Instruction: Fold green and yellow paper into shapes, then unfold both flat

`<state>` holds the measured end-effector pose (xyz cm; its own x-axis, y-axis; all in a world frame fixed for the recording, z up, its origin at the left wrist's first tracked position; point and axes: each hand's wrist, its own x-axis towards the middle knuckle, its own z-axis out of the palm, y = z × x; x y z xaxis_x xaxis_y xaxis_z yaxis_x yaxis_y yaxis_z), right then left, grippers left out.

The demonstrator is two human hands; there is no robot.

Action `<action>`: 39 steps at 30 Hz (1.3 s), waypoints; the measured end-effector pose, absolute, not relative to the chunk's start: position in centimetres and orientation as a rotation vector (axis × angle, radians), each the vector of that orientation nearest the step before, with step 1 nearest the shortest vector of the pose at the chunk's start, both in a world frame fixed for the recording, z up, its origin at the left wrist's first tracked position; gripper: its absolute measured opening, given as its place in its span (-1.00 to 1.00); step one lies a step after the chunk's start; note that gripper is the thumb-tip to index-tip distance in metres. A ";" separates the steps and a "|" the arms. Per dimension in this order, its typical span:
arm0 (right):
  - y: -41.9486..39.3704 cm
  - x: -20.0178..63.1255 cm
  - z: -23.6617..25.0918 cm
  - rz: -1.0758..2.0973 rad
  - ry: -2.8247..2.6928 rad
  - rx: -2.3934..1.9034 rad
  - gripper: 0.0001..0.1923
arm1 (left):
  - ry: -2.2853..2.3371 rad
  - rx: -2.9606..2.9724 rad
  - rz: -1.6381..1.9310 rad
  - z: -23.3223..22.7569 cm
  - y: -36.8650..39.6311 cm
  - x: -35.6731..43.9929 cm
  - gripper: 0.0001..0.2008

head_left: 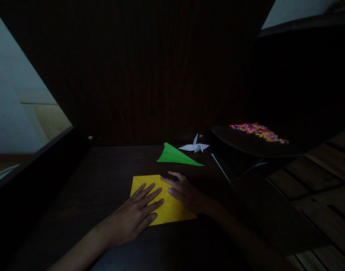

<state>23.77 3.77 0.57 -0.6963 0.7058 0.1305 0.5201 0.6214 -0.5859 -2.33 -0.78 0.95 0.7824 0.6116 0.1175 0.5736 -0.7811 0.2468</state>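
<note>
A yellow sheet of paper (144, 182) lies flat on the dark table (104, 177) in front of me. My left hand (137, 214) rests palm down on its lower left part, fingers spread and pointing up to the right. On the sheet's right side my right hand (186, 194) presses down, fingers pointing left along the paper. Both hands lie flat on the paper and neither grips it.
Behind the yellow sheet lie a folded green paper shape (175, 155) and a white paper crane (195, 146). A dark tray (246, 145) with several small colourful bits (258, 131) sits at the right. A thin light strip (221, 168) lies near it. The scene is dim.
</note>
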 end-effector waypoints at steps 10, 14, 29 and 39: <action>5.4 22.9 0.4 0.640 -2.535 -0.910 -0.52 | 0.922 2.733 0.294 1.4 -0.9 -2.1 -0.51; 6.2 22.9 -0.1 0.650 -2.489 -0.905 -0.55 | 0.915 2.712 0.269 1.5 -0.9 -2.0 -0.52; 7.3 23.3 -1.4 0.511 -2.395 -0.931 -0.65 | 0.926 2.705 0.277 1.5 -0.8 -2.0 -0.52; 7.4 23.7 -1.3 0.233 -2.527 -0.710 -0.50 | 0.935 2.718 0.281 1.4 -0.9 -2.1 -0.52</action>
